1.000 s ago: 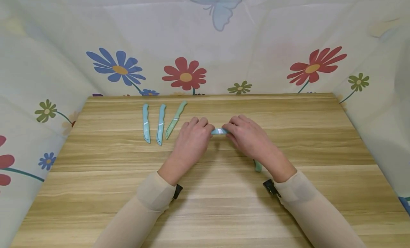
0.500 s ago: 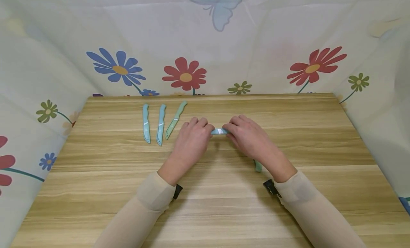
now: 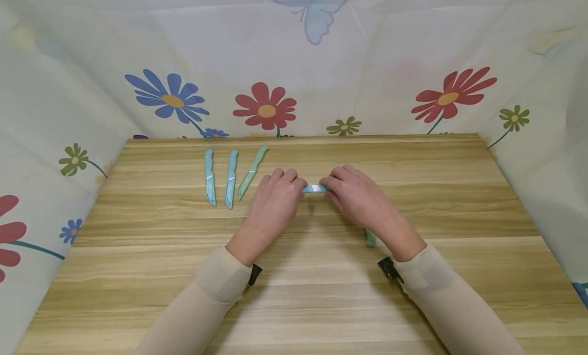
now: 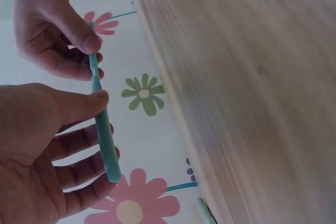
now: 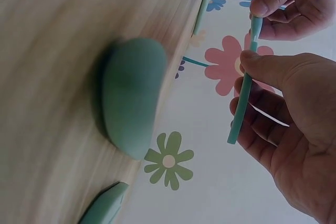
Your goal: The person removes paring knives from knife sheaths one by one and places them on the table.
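Note:
Above the table, both hands hold a light blue paring knife [image 3: 315, 188] crosswise, its blade covered by a sheath. My left hand [image 3: 277, 197] pinches the thicker handle [image 4: 106, 145] between thumb and fingers, as the left wrist view shows. The sheathed end [image 5: 241, 108] is pinched by my right hand [image 3: 357, 196]. A narrow pale band shows between the two grips; whether the sheath is fully on, I cannot tell. To the left of my left hand lie two blue sheathed knives [image 3: 210, 177] [image 3: 231, 179] and a green one [image 3: 252, 172].
Under my right wrist a green handle end [image 3: 369, 237] shows; the rest is hidden in the head view. The right wrist view has a large blurred green piece [image 5: 134, 98] and another green piece [image 5: 105, 204] on the wooden table [image 3: 294, 314]. Flower-printed cloth [image 3: 376, 64] surrounds the table.
Nearly nothing differs: both hands keep the same grip on the blue knife in the same place. Only the cloth at the left edge has shifted slightly.

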`<move>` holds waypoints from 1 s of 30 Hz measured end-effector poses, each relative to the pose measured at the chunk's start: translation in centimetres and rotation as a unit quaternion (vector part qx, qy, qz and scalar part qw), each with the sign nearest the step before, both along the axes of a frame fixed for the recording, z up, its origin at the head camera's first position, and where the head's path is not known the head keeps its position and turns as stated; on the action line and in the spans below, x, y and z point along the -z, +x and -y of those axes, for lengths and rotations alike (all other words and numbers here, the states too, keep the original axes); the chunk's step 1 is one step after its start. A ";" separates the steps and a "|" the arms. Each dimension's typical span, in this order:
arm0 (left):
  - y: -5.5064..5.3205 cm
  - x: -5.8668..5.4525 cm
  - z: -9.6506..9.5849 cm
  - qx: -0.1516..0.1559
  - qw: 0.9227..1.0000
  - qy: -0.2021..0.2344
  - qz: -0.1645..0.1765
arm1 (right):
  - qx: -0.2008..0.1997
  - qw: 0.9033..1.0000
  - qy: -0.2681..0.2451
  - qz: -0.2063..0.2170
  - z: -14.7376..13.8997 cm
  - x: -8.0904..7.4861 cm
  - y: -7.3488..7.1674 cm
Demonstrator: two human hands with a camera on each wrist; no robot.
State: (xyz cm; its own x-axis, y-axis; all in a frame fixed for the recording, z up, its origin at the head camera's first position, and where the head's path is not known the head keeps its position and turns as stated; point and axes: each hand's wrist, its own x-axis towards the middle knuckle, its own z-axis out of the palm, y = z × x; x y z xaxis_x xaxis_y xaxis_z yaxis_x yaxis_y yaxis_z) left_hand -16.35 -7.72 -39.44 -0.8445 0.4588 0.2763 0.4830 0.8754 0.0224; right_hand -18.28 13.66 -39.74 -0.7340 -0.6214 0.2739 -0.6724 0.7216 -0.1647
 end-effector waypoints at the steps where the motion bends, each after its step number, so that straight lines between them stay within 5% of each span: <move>1: 0.0 0.0 0.0 0.000 1.000 0.000 0.000 | 0.001 1.000 0.000 0.000 0.0 0.0 0.0; 30: -0.1 -0.1 0.1 -0.007 1.000 0.000 0.004 | -0.003 1.000 -0.004 -0.003 -0.1 -0.1 -0.1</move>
